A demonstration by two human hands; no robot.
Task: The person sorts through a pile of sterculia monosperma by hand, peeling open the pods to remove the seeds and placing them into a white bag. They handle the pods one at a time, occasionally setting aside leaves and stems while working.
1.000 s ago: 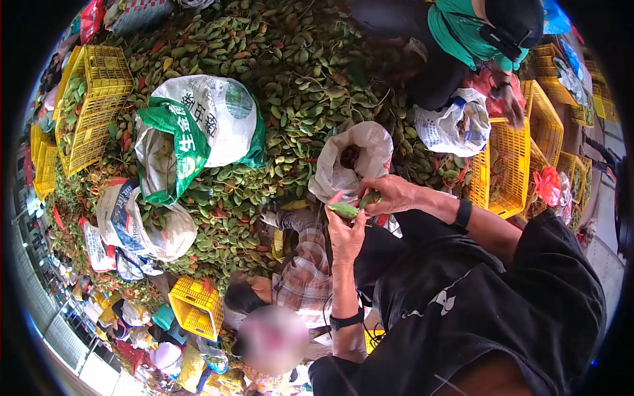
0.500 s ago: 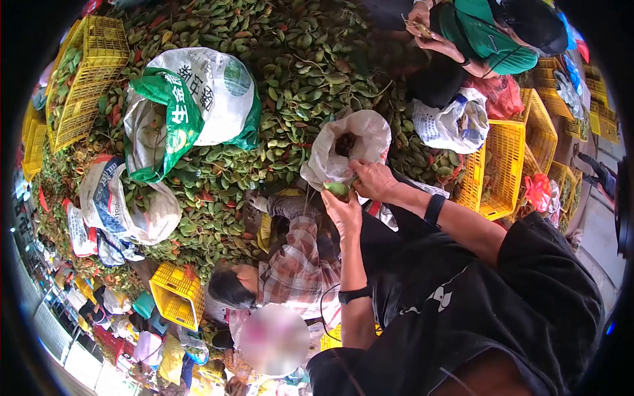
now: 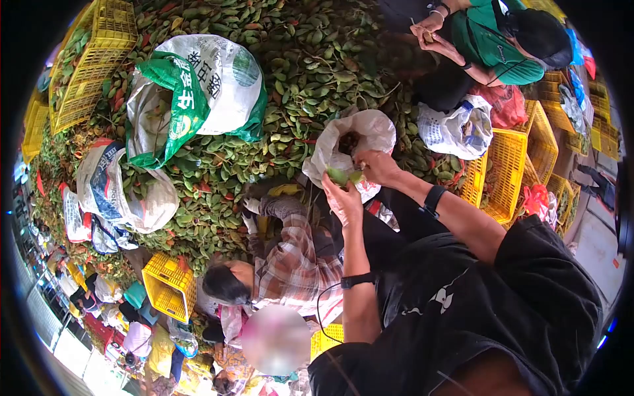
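My left hand [image 3: 345, 201] is closed around green leaves [image 3: 337, 175], thumb and fingers pressed on their lower ends. Just beside it, my right hand [image 3: 380, 166] has its fingers curled together at the near rim of an open white sack [image 3: 322, 146]. A smaller piece of leaf [image 3: 356, 177] shows below the right fingers; whether they grip it is hidden. Dark brown matter [image 3: 348, 141] lies inside the sack, which stands upright in front of both hands.
A wide heap of green and reddish leaves [image 3: 297, 86] surrounds the sack. At left stand a green-and-white sack [image 3: 224, 86] and another white sack [image 3: 105, 188]. Yellow crates [image 3: 505, 171] stand at right. A person in plaid [image 3: 297, 254] crouches at left; another in green [image 3: 492, 43] works opposite.
My right hand has shifted slightly up and away from the left hand, toward the sack's mouth. More of the green leaves in my left hand shows. The view has shifted a little.
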